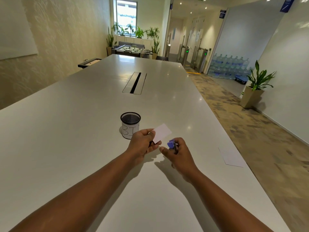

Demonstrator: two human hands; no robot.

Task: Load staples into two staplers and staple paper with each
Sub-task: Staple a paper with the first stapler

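Observation:
My left hand (144, 142) pinches a small white slip of paper (161, 132) between thumb and fingers, holding it tilted above the white table (66, 139). Something dark shows under that hand's fingers, too hidden to identify. My right hand (179, 152) grips a small purple stapler (171, 144), its front end pointing toward the paper's lower corner, a short gap apart. A second stapler is not in view.
A black mesh cup (130, 123) with a white label reading "BIN" stands just behind my left hand. A white sheet of paper (231, 157) lies near the table's right edge. A cable slot (135, 83) runs down the table's middle.

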